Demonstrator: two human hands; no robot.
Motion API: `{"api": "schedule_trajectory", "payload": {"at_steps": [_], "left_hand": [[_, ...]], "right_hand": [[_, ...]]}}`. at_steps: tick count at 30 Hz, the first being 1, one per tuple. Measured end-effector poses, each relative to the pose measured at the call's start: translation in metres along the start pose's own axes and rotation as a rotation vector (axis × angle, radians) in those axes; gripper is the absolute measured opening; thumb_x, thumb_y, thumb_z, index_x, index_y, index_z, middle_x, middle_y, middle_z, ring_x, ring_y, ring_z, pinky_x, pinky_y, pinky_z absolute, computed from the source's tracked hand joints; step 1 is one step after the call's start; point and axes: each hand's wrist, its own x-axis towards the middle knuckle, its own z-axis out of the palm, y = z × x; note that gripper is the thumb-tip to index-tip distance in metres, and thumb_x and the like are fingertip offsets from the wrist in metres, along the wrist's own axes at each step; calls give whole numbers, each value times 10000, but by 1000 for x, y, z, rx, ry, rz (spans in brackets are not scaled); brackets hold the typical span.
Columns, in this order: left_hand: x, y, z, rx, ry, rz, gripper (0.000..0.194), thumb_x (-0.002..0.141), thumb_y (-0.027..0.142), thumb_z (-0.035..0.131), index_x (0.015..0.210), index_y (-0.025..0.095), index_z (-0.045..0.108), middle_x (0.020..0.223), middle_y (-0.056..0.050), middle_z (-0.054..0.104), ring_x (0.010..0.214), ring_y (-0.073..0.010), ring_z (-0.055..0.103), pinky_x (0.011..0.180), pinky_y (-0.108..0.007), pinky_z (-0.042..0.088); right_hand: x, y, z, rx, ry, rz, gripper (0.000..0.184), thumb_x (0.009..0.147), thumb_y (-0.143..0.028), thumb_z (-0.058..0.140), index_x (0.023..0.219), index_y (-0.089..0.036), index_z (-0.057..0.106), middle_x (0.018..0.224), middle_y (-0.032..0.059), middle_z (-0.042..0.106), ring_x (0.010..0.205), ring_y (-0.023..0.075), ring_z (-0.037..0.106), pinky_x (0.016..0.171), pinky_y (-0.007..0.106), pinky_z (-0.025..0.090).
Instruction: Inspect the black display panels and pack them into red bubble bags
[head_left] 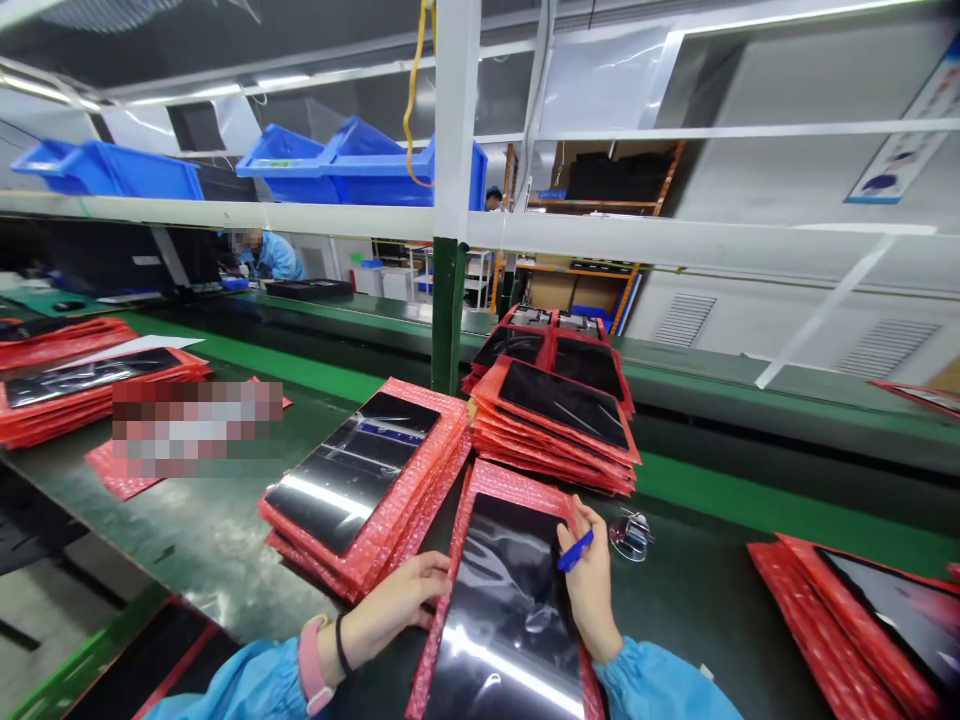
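In front of me a black screen panel [510, 600] with glossy clear film lies on a red bubble-wrap sleeve [517, 478]. My left hand [397, 605], with a pink band and a black cord at the wrist, pinches the sleeve's left edge. At the upper right edge of the sleeve, my right hand [589, 575] has its fingers bent around a short blue tool [575, 551]. The exact kind of that tool is unclear. Its fingertips also touch the red wrap. A stack of wrapped panels [356, 470] stands just left of the sleeve.
Another panel stack [559, 415] rises behind, with more wrapped panels [862, 620] at right and a pile [90, 385] at far left. A clear tape-dispenser-like item [631, 535] sits beside my right hand. A post [448, 310] and blue bins [360, 165] stand beyond. A co-worker [277, 256] sits farther back.
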Motion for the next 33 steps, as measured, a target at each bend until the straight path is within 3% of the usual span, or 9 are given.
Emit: {"api": "schedule_trajectory", "payload": {"at_steps": [6,9,12,14,19,22,24,28,33], "left_hand": [[4,17,11,38,-6,55,284,656,328,732,853,175,595,674,39,525,630,-131,528,627,-277,425],[3,29,31,99,-51,180,281,642,292,784,861,168,660,825,-34,662,876,-228,621,850,-361,458],[2,35,48,133,-41,319,403,635,198,775,1028,208,688,1141,-57,690,1217,-292,526,1095,-388,318],[1,40,47,152,0,355,449,651,172,743,1094,221,684,1224,-61,673,1289,-313,478,1142,-412,261],[-20,79,-10,191,142,389,417,677,246,768,1086,217,695,1254,-74,669,1306,-351,473,1149,-445,269],[-38,113,-61,143,194,401,508,696,304,787,1178,231,646,1156,-49,721,1152,-311,619,1017,-393,451],[-45,130,-92,105,220,355,567,689,310,802,1217,230,613,1099,-42,743,1002,-286,694,903,-373,528],[-36,140,-135,108,260,304,539,622,311,843,1106,157,661,985,-80,767,843,-263,728,773,-332,566],[-16,139,-154,145,234,297,505,600,332,849,1041,153,682,998,-109,763,866,-289,727,812,-368,559]], "right_hand": [[-2,10,-4,-32,27,-64,347,736,-379,668,1023,-238,534,1234,123,635,1224,284,562,1101,527,314],[-5,9,-5,-56,35,-93,277,777,-344,629,1016,-250,523,1288,110,619,1248,257,554,1112,501,320],[-9,2,-8,-122,8,-138,217,838,-309,577,1034,-258,503,1332,110,603,1259,241,555,1087,486,373],[-11,-5,-16,-201,-25,-195,207,875,-306,540,1068,-253,487,1353,131,590,1273,244,545,1077,497,388],[3,-18,-68,-499,-103,-421,211,869,-301,548,1063,-221,570,1356,141,592,1354,276,451,1138,529,295],[20,-15,-104,-695,-96,-538,271,836,-301,563,1083,-202,615,1353,149,592,1343,320,458,1163,570,223],[28,-11,-119,-805,-109,-588,321,842,-297,542,1135,-187,611,1337,161,604,1297,342,508,1143,592,261],[36,-8,-124,-958,-149,-687,354,859,-283,499,1174,-159,603,1294,193,631,1226,360,574,1105,608,321],[42,-14,-119,-1055,-167,-755,372,872,-268,477,1203,-139,588,1352,209,584,1298,371,502,1108,607,313]]}}
